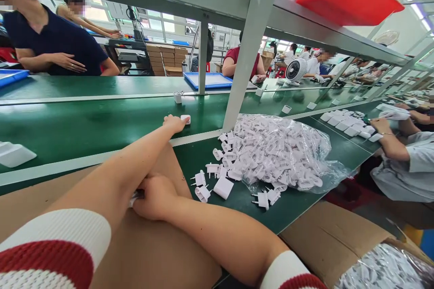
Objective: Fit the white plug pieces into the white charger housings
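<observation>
We had the white block (185, 117) left of frame centre, just right of our nearer left hand (175, 124) | fingers narrowed on it; long axis unclear | right hand (158, 196), lower, curled round a mostly hidden white piece (133, 200)

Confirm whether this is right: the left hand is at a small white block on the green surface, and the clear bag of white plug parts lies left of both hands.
The side is wrong: in the head view, the clear bag lies to the right of the left hand and the right hand. The rest stands.
</observation>
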The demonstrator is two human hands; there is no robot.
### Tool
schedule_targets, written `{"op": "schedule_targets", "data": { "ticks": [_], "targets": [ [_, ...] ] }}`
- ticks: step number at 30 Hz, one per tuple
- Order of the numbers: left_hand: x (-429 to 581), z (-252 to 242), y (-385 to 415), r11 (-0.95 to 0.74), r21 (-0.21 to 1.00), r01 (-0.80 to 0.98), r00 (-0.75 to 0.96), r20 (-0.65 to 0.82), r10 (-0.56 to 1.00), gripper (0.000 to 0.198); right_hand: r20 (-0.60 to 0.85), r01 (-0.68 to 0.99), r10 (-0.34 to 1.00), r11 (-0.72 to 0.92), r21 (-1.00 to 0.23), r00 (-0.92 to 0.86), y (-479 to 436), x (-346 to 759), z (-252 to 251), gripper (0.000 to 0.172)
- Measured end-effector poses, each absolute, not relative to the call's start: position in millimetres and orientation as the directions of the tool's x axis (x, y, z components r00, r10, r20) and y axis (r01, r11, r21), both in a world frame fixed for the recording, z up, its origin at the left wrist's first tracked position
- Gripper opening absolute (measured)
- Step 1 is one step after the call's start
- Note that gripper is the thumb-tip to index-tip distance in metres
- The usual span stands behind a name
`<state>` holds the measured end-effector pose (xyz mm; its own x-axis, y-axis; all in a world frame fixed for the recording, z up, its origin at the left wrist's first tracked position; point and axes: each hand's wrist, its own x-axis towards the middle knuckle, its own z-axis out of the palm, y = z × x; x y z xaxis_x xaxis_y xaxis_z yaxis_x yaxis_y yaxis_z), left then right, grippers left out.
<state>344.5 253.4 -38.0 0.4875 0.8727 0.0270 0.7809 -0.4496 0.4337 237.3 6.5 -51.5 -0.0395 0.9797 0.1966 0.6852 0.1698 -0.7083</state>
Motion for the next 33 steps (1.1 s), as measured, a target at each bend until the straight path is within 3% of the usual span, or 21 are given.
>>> {"op": "schedule_targets", "data": {
  "ticks": [4, 9, 15, 18, 23, 28, 33],
  "targets": [
    [341, -37, 247, -0.39, 0.459, 0.798, 0.449, -0.02, 0.894, 0.063, 0.141, 0.701, 0.989, 0.128, -0.701, -0.04, 8, 237, -51, 0.025],
    [343, -20, 244, -0.246, 0.526, 0.814, 0.335, -0.078, 0.939, 0.081, 0.21, 0.719, 0.977, 0.171, -0.674, -0.036, 7, 235, -52, 0.019],
    [356, -19, 247, -0.206, 0.607, 0.768, 0.3, -0.057, 0.952, 0.059, 0.203, 0.732, 0.979, 0.15, -0.665, -0.016, 9, 233, -57, 0.007],
    [352, -26, 246, -0.18, 0.688, 0.703, 0.301, -0.058, 0.952, 0.06, 0.182, 0.716, 0.983, 0.145, -0.683, -0.025, 9, 235, -56, 0.008],
    [329, -23, 236, -0.084, 0.829, 0.553, 0.295, -0.101, 0.95, 0.069, 0.219, 0.705, 0.973, 0.207, -0.678, -0.075, 7, 238, -54, 0.025],
    [264, -15, 211, -0.103, 0.935, 0.338, 0.419, -0.052, 0.907, 0.071, 0.229, 0.662, 0.972, 0.21, -0.719, -0.06, 4, 236, -54, 0.025],
    [153, -21, 163, -0.177, 0.962, 0.207, 0.438, 0.071, 0.896, 0.062, 0.37, 0.618, 0.92, 0.217, -0.756, 0.129, -5, 241, -51, 0.028]
  ]
}}
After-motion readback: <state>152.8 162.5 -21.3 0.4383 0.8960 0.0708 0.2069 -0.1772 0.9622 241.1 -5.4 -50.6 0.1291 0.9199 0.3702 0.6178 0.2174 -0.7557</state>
